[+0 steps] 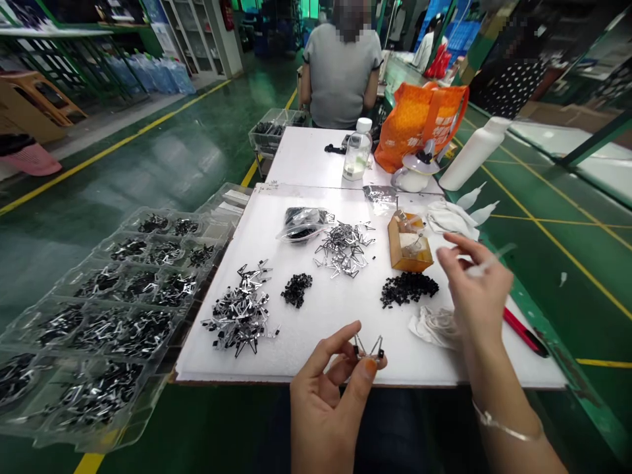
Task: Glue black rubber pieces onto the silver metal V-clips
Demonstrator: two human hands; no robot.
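My left hand (pixel 330 388) pinches a bent metal clip (pixel 369 347) with small black pieces on its ends, just above the front edge of the white table. To the right, my right hand (pixel 476 283) is raised with its fingers curled around a translucent, tapered white piece (pixel 496 258). Below and left of that hand lies a pile of small black pieces (pixel 409 288). Beyond it stands an open yellow-brown box (pixel 409 253) with small items inside. A crumpled white cloth (pixel 434 326) lies beneath my right hand.
Metal clips lie in a heap (pixel 241 313) at left and another heap (pixel 345 247) at centre, with black pieces (pixel 296 289) between. Behind are a plastic bag (pixel 303 224), bottle (pixel 358 155) and orange bag (pixel 415 125). Compartment trays (pixel 113 309) stand left. A red-black pen-like tool (pixel 526 332) lies right.
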